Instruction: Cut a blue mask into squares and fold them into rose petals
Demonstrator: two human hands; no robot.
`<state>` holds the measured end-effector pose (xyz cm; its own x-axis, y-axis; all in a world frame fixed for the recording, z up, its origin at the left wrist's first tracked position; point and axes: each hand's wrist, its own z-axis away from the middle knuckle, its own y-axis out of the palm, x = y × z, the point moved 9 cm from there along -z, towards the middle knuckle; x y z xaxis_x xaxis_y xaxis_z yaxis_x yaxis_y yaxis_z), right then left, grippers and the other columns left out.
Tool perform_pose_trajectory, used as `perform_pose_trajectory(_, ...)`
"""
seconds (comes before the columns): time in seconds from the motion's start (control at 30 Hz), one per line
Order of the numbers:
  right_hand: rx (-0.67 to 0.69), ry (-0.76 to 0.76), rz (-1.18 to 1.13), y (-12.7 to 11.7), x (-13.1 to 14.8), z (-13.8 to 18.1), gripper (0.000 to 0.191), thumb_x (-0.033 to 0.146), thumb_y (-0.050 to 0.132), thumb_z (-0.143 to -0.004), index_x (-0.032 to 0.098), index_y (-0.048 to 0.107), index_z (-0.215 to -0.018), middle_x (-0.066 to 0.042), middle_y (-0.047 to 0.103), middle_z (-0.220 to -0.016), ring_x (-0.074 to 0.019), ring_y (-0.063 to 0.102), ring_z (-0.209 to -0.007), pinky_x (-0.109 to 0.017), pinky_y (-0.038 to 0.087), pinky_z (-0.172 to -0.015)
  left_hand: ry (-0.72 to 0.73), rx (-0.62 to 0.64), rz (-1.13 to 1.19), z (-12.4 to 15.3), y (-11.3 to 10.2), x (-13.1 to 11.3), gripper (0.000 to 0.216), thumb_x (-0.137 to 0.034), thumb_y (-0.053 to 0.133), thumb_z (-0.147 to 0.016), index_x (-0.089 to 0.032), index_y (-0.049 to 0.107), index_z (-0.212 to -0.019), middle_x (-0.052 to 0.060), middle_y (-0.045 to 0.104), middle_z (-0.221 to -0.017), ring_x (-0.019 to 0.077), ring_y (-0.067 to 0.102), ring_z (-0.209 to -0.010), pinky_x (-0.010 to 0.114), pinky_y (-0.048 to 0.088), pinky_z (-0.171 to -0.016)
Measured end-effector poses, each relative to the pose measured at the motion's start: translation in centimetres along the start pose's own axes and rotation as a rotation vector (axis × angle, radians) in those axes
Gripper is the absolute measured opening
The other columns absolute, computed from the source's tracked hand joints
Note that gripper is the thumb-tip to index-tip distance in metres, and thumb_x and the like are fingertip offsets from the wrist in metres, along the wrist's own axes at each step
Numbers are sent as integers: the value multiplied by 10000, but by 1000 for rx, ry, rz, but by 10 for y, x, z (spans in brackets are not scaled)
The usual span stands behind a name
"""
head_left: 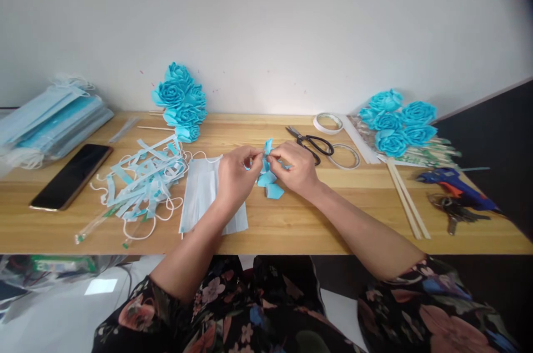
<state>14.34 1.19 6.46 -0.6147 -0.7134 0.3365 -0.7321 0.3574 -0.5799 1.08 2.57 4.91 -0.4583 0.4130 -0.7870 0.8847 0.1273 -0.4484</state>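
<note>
Both hands meet over the middle of the table, pinching a small blue petal-shaped piece [268, 146] between their fingertips. My left hand [240, 171] has its thumb and fingers closed on the piece's left side. My right hand [295, 167] grips it from the right. Just below lie several more cut blue pieces [273, 191], partly hidden by the fingers. A white-blue face mask [200, 189] lies flat under my left wrist. Black-handled scissors [310, 139] rest close behind my right hand, beside two rolls of tape [328, 122].
To the left are a pile of cut strips and ear loops [145, 181], a phone [70, 176] and stacked masks [54, 120]. Blue flowers stand at back left [179, 100] and back right [391, 120]. Wooden sticks [407, 200], a glue gun [456, 186] and keys [453, 214] lie right.
</note>
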Motion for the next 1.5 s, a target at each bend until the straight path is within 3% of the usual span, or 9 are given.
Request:
perform_pose_trajectory(0.2,20,19,9,2,-2,0,194,215,544,-906,233,639,-739,-19,641,-658,-178,581,-663,-327,434,-657,-34,-1,53,1,0,4,136,-268,617,-859,-207,731,-815,10,715,-733,131,565,-644,261,425,-608)
perform_pose_trajectory(0.57,47,5,-17,6,0,0,189,209,550,-900,231,640,-736,-20,651,-665,-174,586,-656,-328,443,-657,-178,9,222,0,4,17,80,-224,600,-801,-187,656,-756,-3,675,-693,114,568,-620,247,435,-603)
perform_pose_trajectory(0.73,14,108,-93,3,-7,1,156,203,569,-876,232,636,-738,-8,653,-676,-168,603,-660,-318,472,-665,-306,73,499,0,11,28,123,-252,609,-802,-177,640,-710,-3,646,-662,99,529,-589,235,446,-590)
perform_pose_trajectory(0.9,15,252,-211,1,-20,2,132,221,591,-862,226,639,-739,0,701,-725,-156,648,-674,-289,493,-664,-363,-32,607,-1,2,35,144,-292,574,-863,-178,662,-862,-11,593,-653,85,454,-547,230,391,-535)
perform_pose_trajectory(1.0,53,295,-268,4,-22,2,134,225,595,-852,221,648,-729,4,718,-725,-156,656,-668,-283,501,-666,-379,2,606,-1,6,36,156,-294,611,-836,-182,659,-932,-9,616,-692,89,488,-572,230,403,-548)
perform_pose_trajectory(1.1,91,327,-317,7,-24,2,138,240,591,-849,218,656,-728,3,725,-726,-159,656,-668,-284,504,-668,-369,78,583,-1,14,36,114,-290,657,-788,-179,646,-812,-10,637,-701,95,526,-597,240,433,-582)
perform_pose_trajectory(1.33,186,409,-539,19,-31,7,231,363,529,-915,207,684,-843,-15,727,-805,-174,673,-757,-294,512,-698,-346,69,543,0,14,37,152,-322,654,-774,-174,625,-753,-20,624,-675,99,536,-609,241,439,-600)
perform_pose_trajectory(1.5,212,432,-404,21,-33,6,209,342,594,-851,194,596,-703,4,646,-677,-139,574,-646,-271,441,-637,-315,85,482,0,16,32,205,-359,681,-756,-165,618,-739,-12,607,-696,98,514,-626,229,410,-593)
